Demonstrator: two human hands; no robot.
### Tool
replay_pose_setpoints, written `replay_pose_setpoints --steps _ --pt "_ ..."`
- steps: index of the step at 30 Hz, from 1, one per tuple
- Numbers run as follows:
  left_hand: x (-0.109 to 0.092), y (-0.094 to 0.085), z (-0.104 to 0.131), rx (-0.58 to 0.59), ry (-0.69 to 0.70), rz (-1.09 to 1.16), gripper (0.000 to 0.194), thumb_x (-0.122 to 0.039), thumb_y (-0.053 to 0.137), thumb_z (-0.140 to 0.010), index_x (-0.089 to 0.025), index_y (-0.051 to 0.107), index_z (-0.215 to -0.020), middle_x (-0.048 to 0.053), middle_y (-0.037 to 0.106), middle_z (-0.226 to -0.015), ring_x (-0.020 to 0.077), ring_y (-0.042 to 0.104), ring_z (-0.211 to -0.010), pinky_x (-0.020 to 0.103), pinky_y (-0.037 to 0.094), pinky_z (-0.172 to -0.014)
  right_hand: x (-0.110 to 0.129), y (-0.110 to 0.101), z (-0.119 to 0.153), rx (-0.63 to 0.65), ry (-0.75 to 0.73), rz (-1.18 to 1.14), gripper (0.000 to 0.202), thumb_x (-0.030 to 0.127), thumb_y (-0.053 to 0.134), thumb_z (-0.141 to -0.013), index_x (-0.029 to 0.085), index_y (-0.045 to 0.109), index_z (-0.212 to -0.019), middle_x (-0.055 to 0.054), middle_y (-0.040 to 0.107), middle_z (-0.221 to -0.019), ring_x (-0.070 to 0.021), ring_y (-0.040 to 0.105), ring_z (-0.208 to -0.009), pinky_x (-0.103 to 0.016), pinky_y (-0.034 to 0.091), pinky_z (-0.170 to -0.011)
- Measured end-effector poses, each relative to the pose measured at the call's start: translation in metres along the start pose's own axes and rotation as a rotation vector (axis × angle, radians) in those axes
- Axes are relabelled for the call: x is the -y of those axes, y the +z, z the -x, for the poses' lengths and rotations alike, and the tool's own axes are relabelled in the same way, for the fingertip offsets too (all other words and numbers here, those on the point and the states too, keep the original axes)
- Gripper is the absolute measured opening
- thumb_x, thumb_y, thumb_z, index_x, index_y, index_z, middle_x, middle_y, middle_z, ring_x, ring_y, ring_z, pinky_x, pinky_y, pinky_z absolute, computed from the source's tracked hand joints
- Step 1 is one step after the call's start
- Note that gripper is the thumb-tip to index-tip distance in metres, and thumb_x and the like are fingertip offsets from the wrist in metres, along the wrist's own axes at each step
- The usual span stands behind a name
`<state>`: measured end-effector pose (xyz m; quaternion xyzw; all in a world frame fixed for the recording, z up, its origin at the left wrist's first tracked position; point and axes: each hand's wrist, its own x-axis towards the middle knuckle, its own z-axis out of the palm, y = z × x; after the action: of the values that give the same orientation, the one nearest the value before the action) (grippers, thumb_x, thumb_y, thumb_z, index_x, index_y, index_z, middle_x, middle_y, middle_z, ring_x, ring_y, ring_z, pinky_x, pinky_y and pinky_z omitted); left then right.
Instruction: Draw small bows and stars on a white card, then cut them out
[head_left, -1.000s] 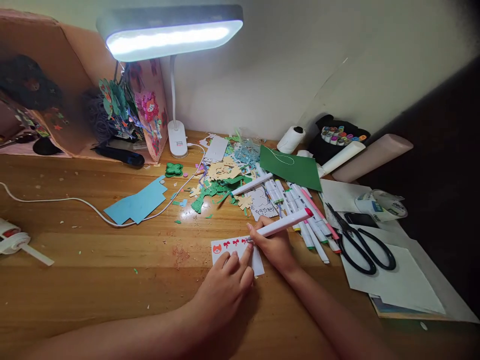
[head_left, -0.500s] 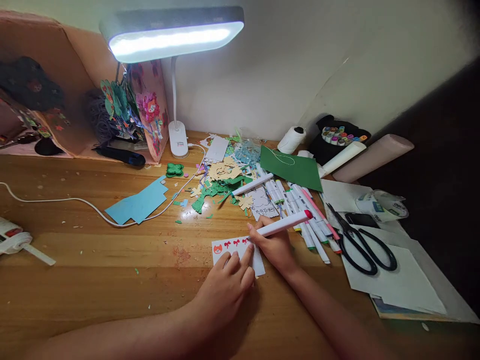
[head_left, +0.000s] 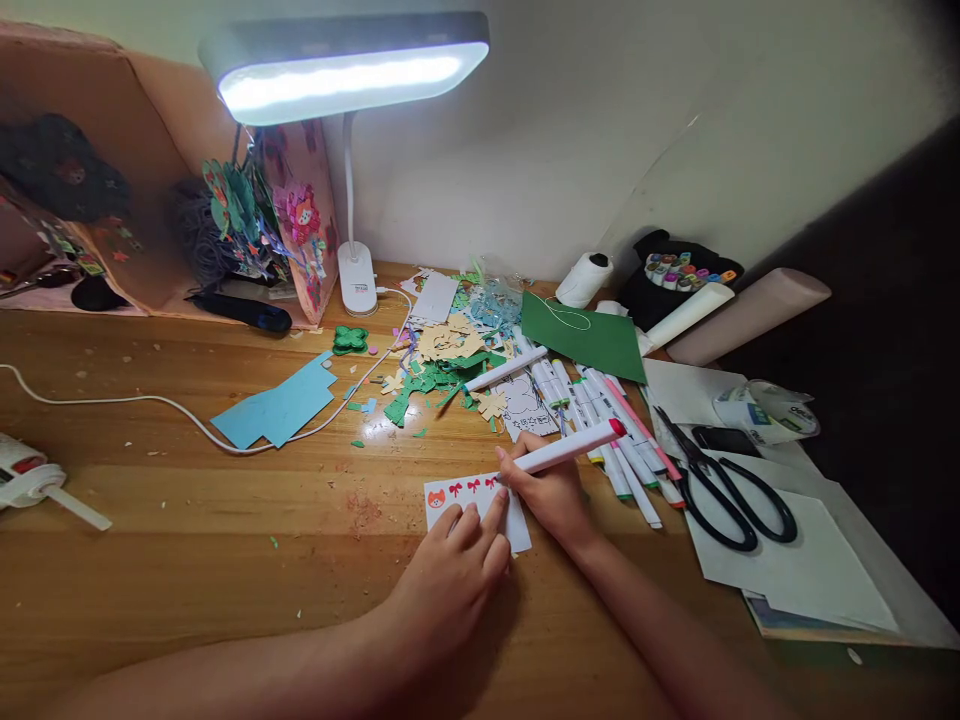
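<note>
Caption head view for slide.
Left hand on a white rectangular paper card with red bows; right hand holding a long white red-ended marker.

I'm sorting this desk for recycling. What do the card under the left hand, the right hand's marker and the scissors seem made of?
Card: matte white paper or thin cardstock, by its flat sheet and crisp edges. Marker: probably hard plastic, by its smooth, straight white barrel. Scissors: likely metal blades, slim and pointed; smooth black handles, perhaps plastic.

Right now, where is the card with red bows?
In the head view, the card lies on the table just below centre, partly under the left hand, beside the marker in the right hand.
</note>
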<state>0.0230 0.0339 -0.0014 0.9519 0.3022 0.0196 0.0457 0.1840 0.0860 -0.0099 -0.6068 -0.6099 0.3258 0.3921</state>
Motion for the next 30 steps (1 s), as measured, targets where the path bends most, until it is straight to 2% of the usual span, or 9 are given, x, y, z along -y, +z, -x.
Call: replay_pose_setpoints --steps 10,17,30 --pt "0.0 0.0037 -0.0001 -0.04 0.013 -0.027 0.026 -0.024 0.04 -0.091 -0.01 0.056 -0.106 0.017 0.047 -0.134 0.0264 0.05 -0.108 0.041 0.038 -0.088 -0.0022 -0.0007 -0.0002 -0.007 -0.016 0.02 0.031 0.03 0.054 -0.081 0.022 0.038 -0.056 0.006 0.038 -0.051 -0.0115 0.038 -0.05 -0.025 0.03 -0.052" --pt "0.0003 -0.0003 -0.0002 0.0 0.011 0.011 0.023 -0.024 0.043 -0.089 -0.011 0.057 -0.102 0.016 0.047 -0.134 0.027 0.05 -0.107 0.041 0.037 -0.089 -0.0007 -0.0011 -0.0012 -0.003 -0.019 0.01 0.032 0.032 0.054 -0.08 0.021 0.037 -0.055 0.006 0.038 -0.05 -0.0111 0.037 -0.05 -0.024 0.03 -0.05" --pt "-0.0004 0.0044 -0.0009 -0.072 0.011 -0.03 0.022 -0.025 0.043 -0.088 -0.012 0.058 -0.097 0.017 0.047 -0.133 0.0266 0.054 -0.101 0.04 0.039 -0.086 0.0009 -0.001 -0.0013 -0.002 -0.022 0.017 0.031 0.031 0.055 -0.079 0.021 0.038 -0.054 0.007 0.037 -0.049 -0.0108 0.035 -0.048 -0.023 0.029 -0.049"
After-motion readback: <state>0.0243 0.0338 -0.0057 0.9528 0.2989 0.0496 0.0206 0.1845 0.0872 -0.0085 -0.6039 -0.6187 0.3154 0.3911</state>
